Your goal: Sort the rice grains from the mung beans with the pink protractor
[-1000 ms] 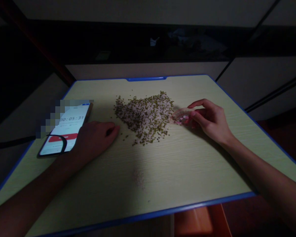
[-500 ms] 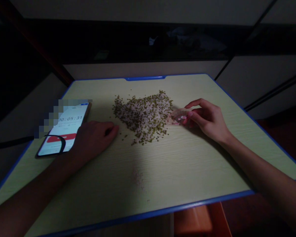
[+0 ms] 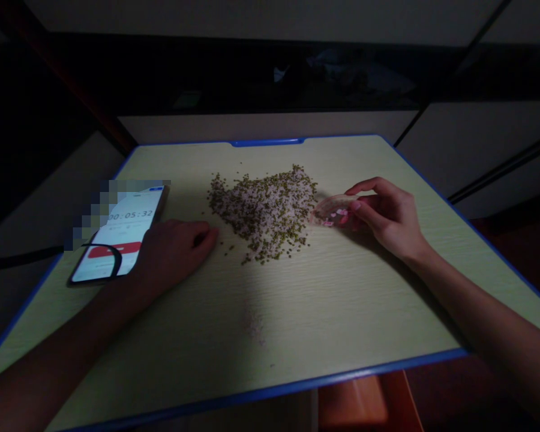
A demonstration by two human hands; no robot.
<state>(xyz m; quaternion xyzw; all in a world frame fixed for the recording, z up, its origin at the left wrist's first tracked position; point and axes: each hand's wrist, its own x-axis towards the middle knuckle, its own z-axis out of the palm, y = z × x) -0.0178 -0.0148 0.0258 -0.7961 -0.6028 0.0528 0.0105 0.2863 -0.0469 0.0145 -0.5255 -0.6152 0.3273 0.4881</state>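
Note:
A spread-out pile of small green beans mixed with pale rice-like grains (image 3: 270,207) lies on the middle of the table. At its right edge my right hand (image 3: 389,216) grips a clear, shallow plastic dish with pink marks (image 3: 335,211) between thumb and fingers. The dish is tilted, its far rim close to the grains. My left hand (image 3: 177,249) rests on the table left of the pile, fingers curled in and nothing visible in them. Its thumb side is near a few stray beans, and the palm is hidden.
A lit phone (image 3: 119,234) showing a timer lies left of my left hand, with a dark cable (image 3: 24,259) across it. The pale table (image 3: 342,312) has a blue raised edge. An orange box (image 3: 360,402) shows below the front edge.
My right hand has shifted the dish slightly right, away from the pile. My left hand stays in place. The phone's timer went from 5:31 to 5:32.

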